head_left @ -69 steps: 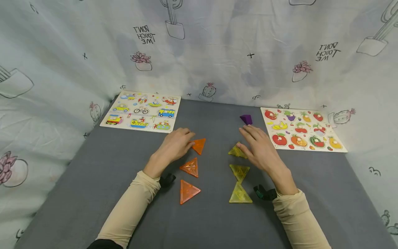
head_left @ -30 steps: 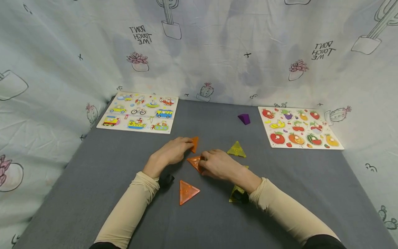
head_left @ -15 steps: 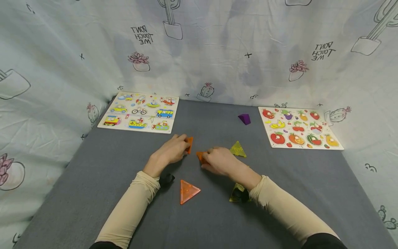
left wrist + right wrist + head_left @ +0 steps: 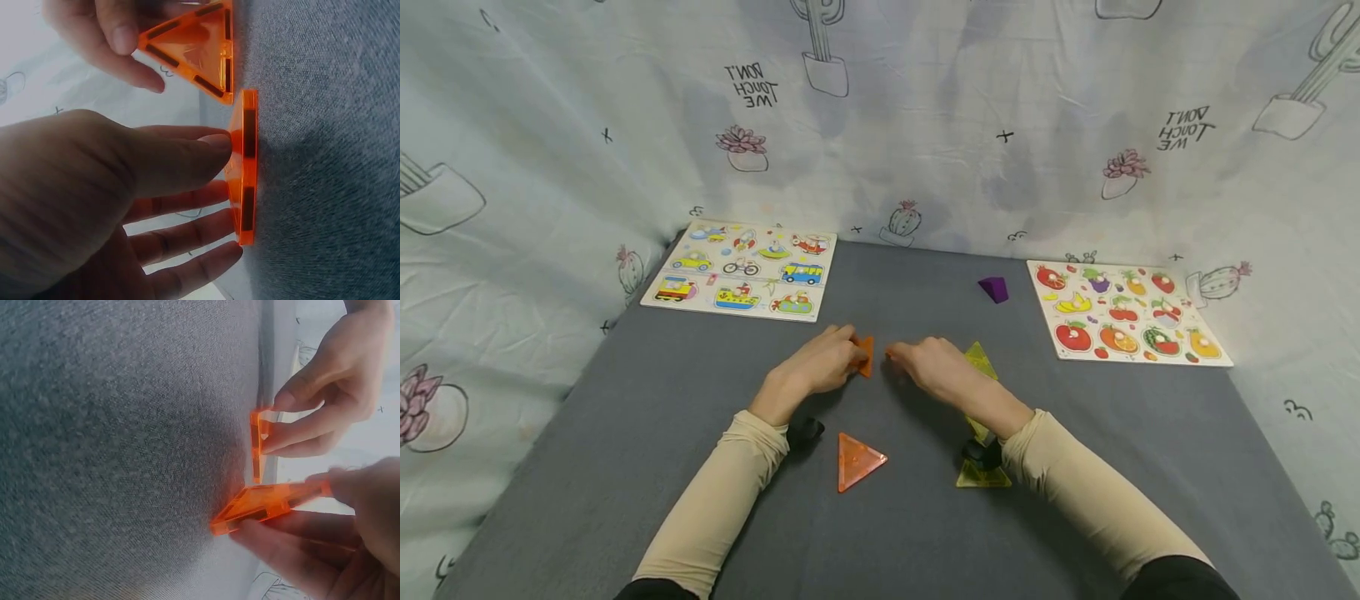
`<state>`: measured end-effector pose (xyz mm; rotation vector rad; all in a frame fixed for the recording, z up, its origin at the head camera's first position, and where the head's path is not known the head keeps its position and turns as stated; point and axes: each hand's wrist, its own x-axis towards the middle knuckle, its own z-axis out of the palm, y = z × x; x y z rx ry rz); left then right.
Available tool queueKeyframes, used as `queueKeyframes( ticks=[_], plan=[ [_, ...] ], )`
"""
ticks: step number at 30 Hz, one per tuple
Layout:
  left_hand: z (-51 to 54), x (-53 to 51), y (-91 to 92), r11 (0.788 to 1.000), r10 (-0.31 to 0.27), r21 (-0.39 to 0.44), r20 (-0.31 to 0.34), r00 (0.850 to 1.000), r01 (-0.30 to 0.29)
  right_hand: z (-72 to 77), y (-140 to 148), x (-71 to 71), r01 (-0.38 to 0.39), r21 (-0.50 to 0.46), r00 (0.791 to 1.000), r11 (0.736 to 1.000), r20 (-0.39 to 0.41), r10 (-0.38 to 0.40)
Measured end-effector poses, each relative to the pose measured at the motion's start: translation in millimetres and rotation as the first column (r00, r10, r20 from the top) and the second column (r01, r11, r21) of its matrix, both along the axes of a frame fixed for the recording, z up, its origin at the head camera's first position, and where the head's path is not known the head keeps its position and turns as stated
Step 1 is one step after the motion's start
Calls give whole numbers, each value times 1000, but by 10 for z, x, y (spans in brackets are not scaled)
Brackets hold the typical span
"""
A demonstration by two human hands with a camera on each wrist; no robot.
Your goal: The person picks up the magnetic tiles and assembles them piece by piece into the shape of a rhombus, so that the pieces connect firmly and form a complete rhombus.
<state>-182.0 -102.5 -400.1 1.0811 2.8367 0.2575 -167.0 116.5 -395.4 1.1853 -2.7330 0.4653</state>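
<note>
My left hand (image 4: 816, 365) pinches an orange triangle tile (image 4: 867, 357) between thumb and fingers; in the left wrist view this tile (image 4: 248, 169) is seen edge-on, close to the grey cloth. My right hand (image 4: 942, 371) grips a second orange triangle, whose face (image 4: 200, 47) shows raised from the cloth in the left wrist view. The right wrist view has this second tile (image 4: 265, 499) tilted up, near the left hand's tile (image 4: 255, 447). Whether the two touch I cannot tell. A third orange triangle (image 4: 858, 462) lies nearer the front.
Yellow triangles (image 4: 983, 477) lie under and beside the right forearm, partly hidden. A purple piece (image 4: 995, 289) sits farther back. A vehicle picture board (image 4: 703, 285) stands back left and a fruit picture board (image 4: 1078, 283) back right on the grey cloth (image 4: 880, 542).
My right hand has come left from the yellow triangles, taken hold of the middle orange tile and carried it back, close to the left hand's tile. The left hand has taken its tile slightly left.
</note>
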Motion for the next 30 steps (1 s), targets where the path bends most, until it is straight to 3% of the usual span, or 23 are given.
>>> queueKeyframes(
  ticks=[6,13,21,25,30],
  plan=[
    [-26,-5,8,1000,-21,2,3,1000,21,-16,35,-23,86,-47,996,995,-33,-87],
    [-27,-9,15,1000,-9,15,11,1000,9,34,98,-45,139,-100,988,985,83,-131],
    [-34,0,5,1000,13,20,33,999,-13,55,81,-16,111,57,992,992,52,-114],
    [-29,2,6,1000,0,17,24,1000,-1,71,80,3,90,126,986,988,132,-107],
    [-3,0,3,1000,-10,12,16,1000,10,59,66,-8,100,59,971,993,211,-110]
  ],
)
